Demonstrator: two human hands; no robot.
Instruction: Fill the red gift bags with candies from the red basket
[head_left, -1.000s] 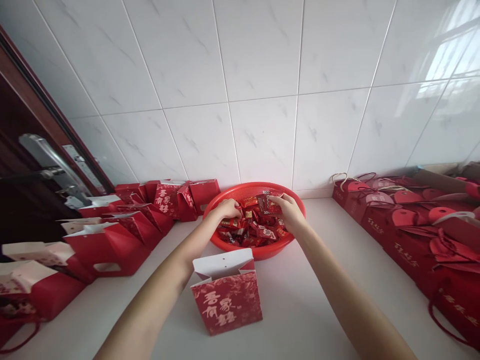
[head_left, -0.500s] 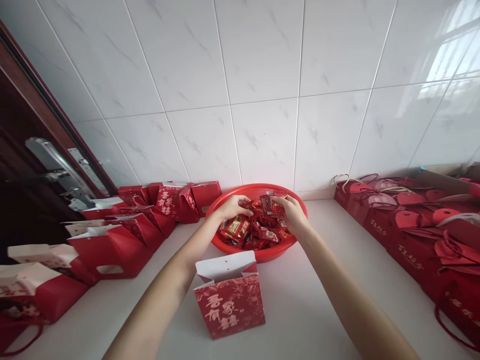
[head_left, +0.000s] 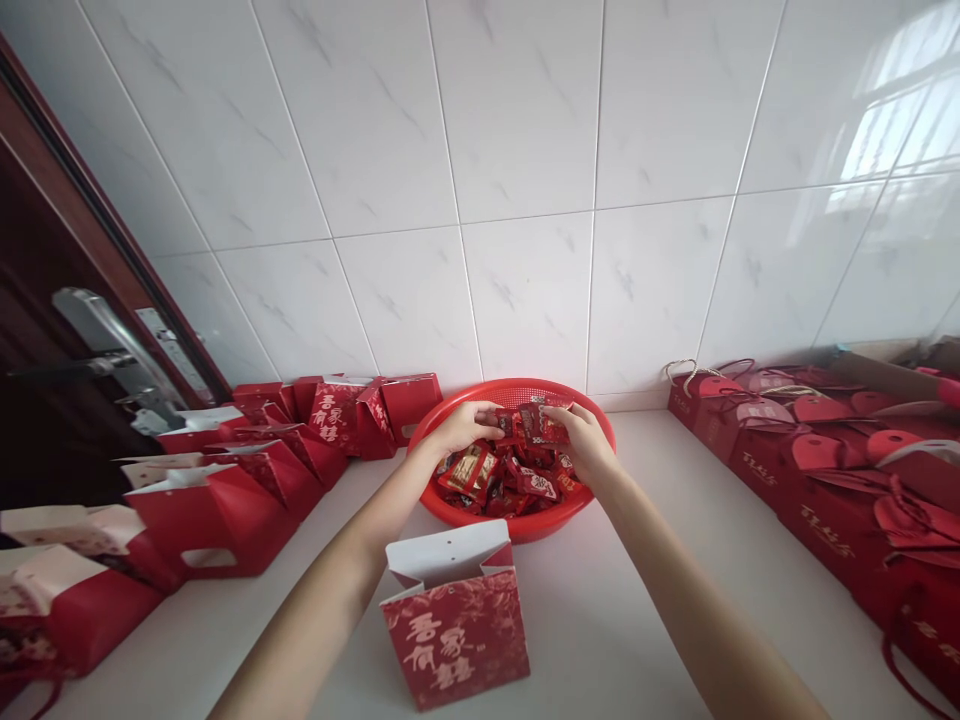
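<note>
Both hands are over a red plastic basket [head_left: 517, 532] of wrapped candies [head_left: 534, 478]. My left hand [head_left: 466, 428] is closed, its fingers pinching a small red candy packet [head_left: 507, 424]. In my right hand [head_left: 585, 440] is a dark red candy packet [head_left: 541, 424], gripped between thumb and fingers. The two packets are close together above the pile, and I cannot tell whether they touch. In front of the basket stands an upright red gift box [head_left: 457, 640] with pale lettering, its white top flap [head_left: 450, 545] raised and its mouth open.
Several red gift boxes [head_left: 225, 510], many with open tops, line the left side beside a dark door [head_left: 45, 400] with a metal handle [head_left: 120, 340]. Along the right stand rows of red boxes [head_left: 787, 500] with cord handles. A tiled wall [head_left: 525, 290] rises behind the basket.
My left hand now has a red candy packet raised between its fingers, nearer the right hand's packet. The whole view has shifted slightly, with things sitting lower in the picture.
</note>
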